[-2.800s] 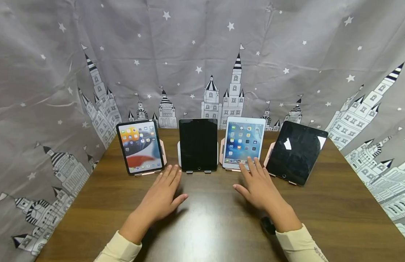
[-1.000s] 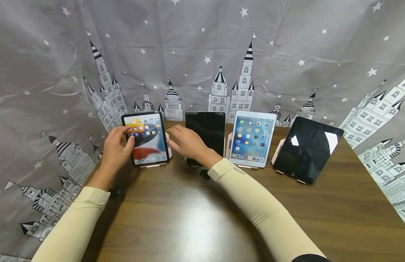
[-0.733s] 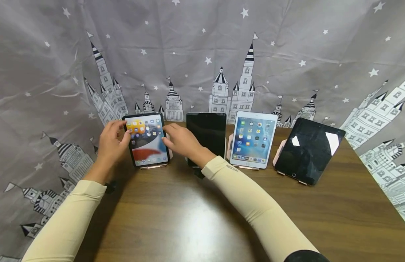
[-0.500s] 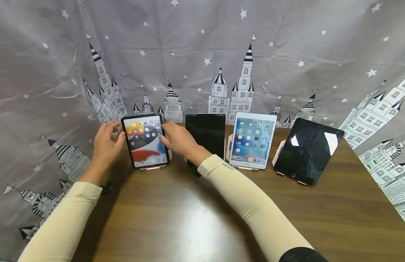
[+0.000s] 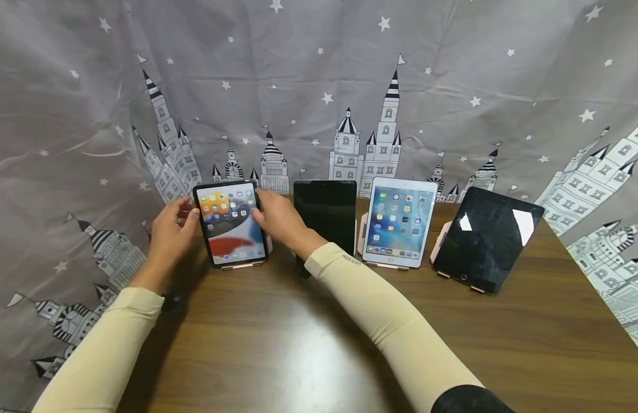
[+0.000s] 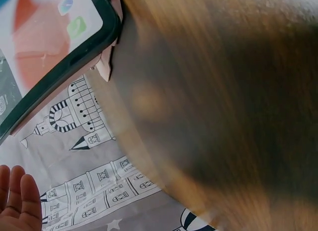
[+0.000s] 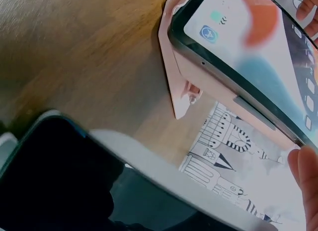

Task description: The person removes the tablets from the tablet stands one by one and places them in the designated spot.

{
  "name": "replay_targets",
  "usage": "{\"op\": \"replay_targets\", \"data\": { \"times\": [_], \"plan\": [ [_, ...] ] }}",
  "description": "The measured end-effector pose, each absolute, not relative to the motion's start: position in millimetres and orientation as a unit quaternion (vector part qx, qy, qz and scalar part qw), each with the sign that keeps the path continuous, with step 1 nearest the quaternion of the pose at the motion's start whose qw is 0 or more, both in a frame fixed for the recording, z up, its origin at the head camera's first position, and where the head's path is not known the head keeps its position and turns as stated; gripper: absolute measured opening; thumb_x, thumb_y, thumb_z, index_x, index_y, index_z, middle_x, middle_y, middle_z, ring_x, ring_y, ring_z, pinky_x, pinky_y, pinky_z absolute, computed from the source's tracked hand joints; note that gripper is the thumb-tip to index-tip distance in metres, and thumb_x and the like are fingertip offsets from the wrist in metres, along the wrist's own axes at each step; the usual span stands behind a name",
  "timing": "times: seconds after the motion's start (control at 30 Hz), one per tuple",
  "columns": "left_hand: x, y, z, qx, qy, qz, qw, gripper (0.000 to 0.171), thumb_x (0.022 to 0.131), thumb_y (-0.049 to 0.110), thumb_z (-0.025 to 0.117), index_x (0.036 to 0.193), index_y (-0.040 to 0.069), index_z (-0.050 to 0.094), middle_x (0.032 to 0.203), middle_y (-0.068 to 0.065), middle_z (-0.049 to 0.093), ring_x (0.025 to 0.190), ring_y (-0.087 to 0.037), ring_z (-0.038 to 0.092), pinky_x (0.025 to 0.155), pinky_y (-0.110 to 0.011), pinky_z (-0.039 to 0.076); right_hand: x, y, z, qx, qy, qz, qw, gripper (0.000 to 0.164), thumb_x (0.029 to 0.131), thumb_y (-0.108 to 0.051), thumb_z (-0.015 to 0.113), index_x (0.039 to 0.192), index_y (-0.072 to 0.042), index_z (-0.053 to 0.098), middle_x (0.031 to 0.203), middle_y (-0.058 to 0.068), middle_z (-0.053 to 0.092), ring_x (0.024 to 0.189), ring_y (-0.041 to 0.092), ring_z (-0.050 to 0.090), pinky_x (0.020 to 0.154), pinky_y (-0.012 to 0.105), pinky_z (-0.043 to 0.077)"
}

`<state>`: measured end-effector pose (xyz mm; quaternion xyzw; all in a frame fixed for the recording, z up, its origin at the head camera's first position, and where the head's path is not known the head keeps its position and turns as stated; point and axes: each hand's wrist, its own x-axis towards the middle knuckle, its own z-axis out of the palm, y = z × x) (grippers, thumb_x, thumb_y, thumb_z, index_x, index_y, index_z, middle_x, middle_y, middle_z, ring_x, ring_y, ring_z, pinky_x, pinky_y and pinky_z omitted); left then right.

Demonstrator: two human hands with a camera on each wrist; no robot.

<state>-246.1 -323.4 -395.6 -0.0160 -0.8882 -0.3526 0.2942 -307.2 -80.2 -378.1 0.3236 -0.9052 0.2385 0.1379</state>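
The leftmost tablet (image 5: 231, 223), black-framed with a lit home screen, leans upright on a pink stand (image 7: 174, 82). My left hand (image 5: 171, 232) is beside its left edge, fingers loosely bent; the left wrist view shows a gap between the fingers (image 6: 20, 196) and the tablet. At the right edge is my right hand (image 5: 283, 215), its thumb overlapping the frame in the head view. In the right wrist view the right fingertips (image 7: 303, 164) are right at the tablet's side. Behind the right wrist stands a dark-screened tablet (image 5: 326, 209), its lower part partly hidden.
Further right on the wooden table (image 5: 319, 344) stand a white tablet (image 5: 399, 221) with a lit home screen and a black one (image 5: 489, 238), tilted, with reflections. A grey curtain (image 5: 319, 69) printed with castles and stars hangs closely behind and beside the table.
Both hands have gone from above the table to the leftmost tablet, one at each side. Lately the left hand drew off its screen and the right hand closed up to its edge.
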Motion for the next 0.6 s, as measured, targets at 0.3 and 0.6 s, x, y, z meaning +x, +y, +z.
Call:
{"op": "replay_targets", "data": {
  "times": [0.3, 0.6],
  "plan": [
    [-246.8, -310.8, -404.4, 0.017, -0.885, -0.374, 0.276, 0.042, 0.102, 0.018, 0.054, 0.138, -0.003, 0.052, 0.114, -0.024, 0.065, 0.098, -0.034, 0.064, 0.086, -0.042, 0.05, -307.0, -82.1, -382.5, 0.298, -0.905, 0.265, 0.149, 0.045, 0.1, -0.021, 0.06, 0.139, 0.001, 0.052, 0.13, 0.014, 0.062, 0.114, 0.022, 0.062, 0.093, 0.033, 0.051],
    [-249.3, -306.6, -399.2, 0.052, -0.882, -0.387, 0.264, 0.042, 0.103, 0.021, 0.051, 0.139, -0.002, 0.052, 0.116, -0.024, 0.064, 0.102, -0.036, 0.062, 0.092, -0.05, 0.048, -309.7, -84.9, -387.5, 0.297, -0.901, 0.28, 0.148, 0.048, 0.099, -0.019, 0.061, 0.141, -0.002, 0.048, 0.13, 0.012, 0.062, 0.115, 0.021, 0.061, 0.094, 0.035, 0.049]
  ]
}}
